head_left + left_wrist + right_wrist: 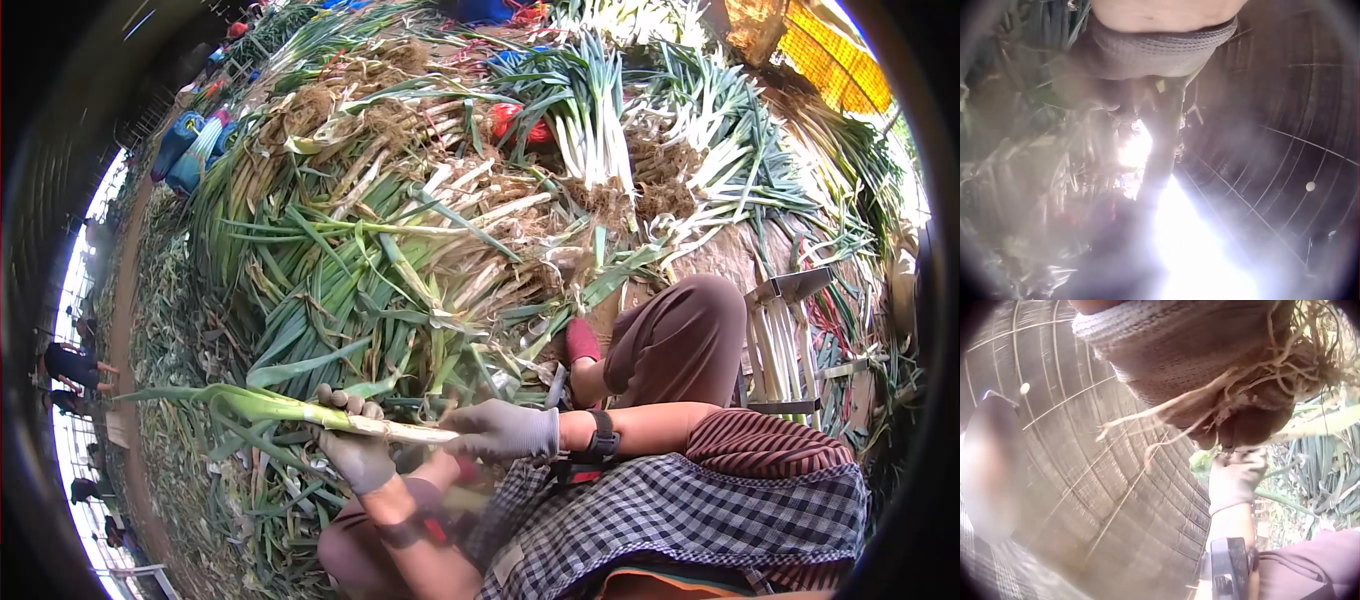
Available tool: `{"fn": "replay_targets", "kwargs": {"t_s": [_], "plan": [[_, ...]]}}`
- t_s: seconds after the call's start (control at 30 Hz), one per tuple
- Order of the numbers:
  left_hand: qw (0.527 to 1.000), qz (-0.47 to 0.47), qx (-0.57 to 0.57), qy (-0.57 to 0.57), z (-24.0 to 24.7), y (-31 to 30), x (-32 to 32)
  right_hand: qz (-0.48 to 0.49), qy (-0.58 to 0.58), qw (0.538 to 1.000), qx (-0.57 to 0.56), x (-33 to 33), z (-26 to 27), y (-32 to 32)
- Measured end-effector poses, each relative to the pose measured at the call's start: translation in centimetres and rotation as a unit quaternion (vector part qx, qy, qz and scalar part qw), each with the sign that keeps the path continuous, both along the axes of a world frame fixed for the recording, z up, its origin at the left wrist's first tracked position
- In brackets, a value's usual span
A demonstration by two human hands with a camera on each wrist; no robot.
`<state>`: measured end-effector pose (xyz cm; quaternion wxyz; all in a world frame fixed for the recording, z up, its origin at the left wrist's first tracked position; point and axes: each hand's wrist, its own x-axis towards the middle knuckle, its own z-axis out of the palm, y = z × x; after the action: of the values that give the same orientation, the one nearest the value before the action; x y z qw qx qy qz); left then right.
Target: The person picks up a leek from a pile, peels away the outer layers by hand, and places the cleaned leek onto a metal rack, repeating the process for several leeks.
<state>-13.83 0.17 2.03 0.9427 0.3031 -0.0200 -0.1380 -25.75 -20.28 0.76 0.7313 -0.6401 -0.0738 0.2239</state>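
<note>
A long green onion (pixel 275 408) with green leaves and a pale stalk lies across the person's lap area in the head view. The gloved left hand (pixel 358 458) grips it around the stalk, fingers curled over the top. At the root end, the gloved right hand (pixel 505 428) holds the onion's tip. Stringy roots (pixel 1297 362) stick out beside the right hand's curled fingers in the right wrist view, with the left hand (pixel 1233 481) farther along the stalk. Glare washes out much of the left wrist view, where the left glove's cuff (pixel 1154 53) shows.
A big heap of untrimmed green onions (pixel 330 270) with brown roots lies ahead. Cleaner white-stalked bundles (pixel 595 130) lie at the back. A metal rack (pixel 785 340) stands by the person's right knee (pixel 680 330). Leaf scraps (pixel 250 520) cover the ground to the left.
</note>
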Motion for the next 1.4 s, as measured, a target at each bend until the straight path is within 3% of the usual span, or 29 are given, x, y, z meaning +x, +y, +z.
{"fn": "replay_targets", "kwargs": {"t_s": [0.03, 0.07, 0.13, 0.2, 0.4, 0.47, 0.5, 0.53, 0.6, 0.67, 0.73, 0.77, 0.8, 0.83, 0.87, 0.9, 0.93, 0.97, 1.03, 1.07, 1.1, 1.13, 1.17, 1.33, 1.4], "plan": [[1.000, -0.004, -0.030, -0.003, -0.2, -0.3, 0.1, -0.049, -0.098, 0.988, -0.111, -0.1, -0.3, 0.2], [0.996, 0.070, -0.034, 0.053, -0.5, -0.8, -0.4, -0.097, -0.194, 0.951, -0.218, -0.3, -0.5, 0.2], [0.997, 0.068, -0.033, 0.020, -0.7, -1.3, -0.5, -0.085, -0.155, 0.959, -0.220, -0.3, 0.0, 0.2], [0.994, 0.095, -0.003, 0.044, 0.1, -1.4, -0.8, -0.056, -0.129, 0.982, -0.127, -0.3, -0.8, 0.6], [0.977, 0.171, 0.091, 0.086, -1.6, 0.7, -0.8, 0.013, -0.002, 1.000, -0.012, -0.2, -0.6, 1.1], [0.993, 0.092, 0.055, 0.041, -1.5, 1.4, -0.8, 0.039, 0.048, 0.998, 0.010, -0.2, -0.3, 0.8], [0.993, 0.094, 0.056, 0.043, -1.4, 1.4, -1.0, 0.059, 0.104, 0.991, 0.062, -0.3, -0.3, 0.7], [0.999, 0.031, -0.010, 0.033, -1.2, 1.2, -1.2, 0.079, 0.159, 0.978, 0.114, -0.4, -0.4, 0.7], [0.986, -0.093, -0.141, 0.011, -0.6, 0.7, -1.5, 0.093, 0.143, 0.980, 0.106, -0.3, -0.8, 0.5], [0.983, -0.098, -0.146, 0.043, -0.2, 1.0, -1.9, 0.144, 0.104, 0.971, 0.159, -0.3, -0.9, 0.0], [0.955, -0.207, -0.071, 0.201, 0.2, 1.5, -2.4, 0.156, 0.112, 0.968, 0.161, -0.4, -0.7, -0.3], [0.933, -0.132, 0.335, -0.012, 0.3, 1.5, -3.5, 0.153, 0.092, 0.972, 0.156, -0.4, -0.6, -0.5], [0.859, -0.125, 0.463, -0.177, -1.4, 1.5, -4.2, 0.151, 0.070, 0.975, 0.150, -0.3, -0.6, -0.7], [0.884, -0.149, 0.443, -0.004, 1.5, -1.2, -6.0, 0.144, 0.062, 0.978, 0.139, -0.2, -0.5, -0.8], [0.772, -0.082, 0.599, -0.197, -4.3, 0.7, -7.3, 0.145, 0.060, 0.978, 0.140, -0.2, -0.4, -0.5], [0.772, -0.237, 0.549, -0.215, -3.3, -0.4, -8.2, 0.126, 0.071, 0.976, 0.164, -0.3, -0.3, -0.2], [0.772, -0.234, 0.550, -0.217, -5.2, -0.1, -8.5, 0.108, 0.080, 0.973, 0.187, -0.3, -0.2, 0.1], [0.729, -0.189, 0.595, -0.280, -9.4, 1.1, -8.9, 0.099, 0.117, 0.970, 0.189, -0.6, 0.2, 0.0], [0.621, -0.092, 0.668, -0.400, -10.3, 0.5, -8.4, 0.070, 0.075, 0.985, 0.139, -0.3, 0.5, -0.2], [0.773, 0.002, 0.614, -0.157, -10.3, 1.3, -7.6, 0.036, 0.040, 0.994, 0.091, -0.4, 0.5, -0.2], [0.852, 0.096, 0.503, 0.106, -3.7, -0.2, -6.5, 0.062, 0.096, 0.989, 0.098, -0.4, 0.6, -0.4], [0.865, 0.135, 0.484, 0.012, -1.3, 1.3, -5.7, 0.026, 0.028, 0.997, 0.068, -0.5, 0.3, -0.3], [0.945, 0.233, 0.228, 0.033, 0.8, 0.6, -4.7, 0.045, 0.053, 0.995, 0.071, -0.5, 0.3, -0.2], [0.931, 0.260, 0.255, -0.028, 2.7, 2.6, -4.9, 0.058, 0.064, 0.994, 0.060, -0.4, 1.4, 0.4], [0.912, 0.296, 0.282, -0.031, 2.4, 2.8, -4.9, 0.056, -0.024, 0.998, -0.012, -0.5, 1.0, 0.5]]}}
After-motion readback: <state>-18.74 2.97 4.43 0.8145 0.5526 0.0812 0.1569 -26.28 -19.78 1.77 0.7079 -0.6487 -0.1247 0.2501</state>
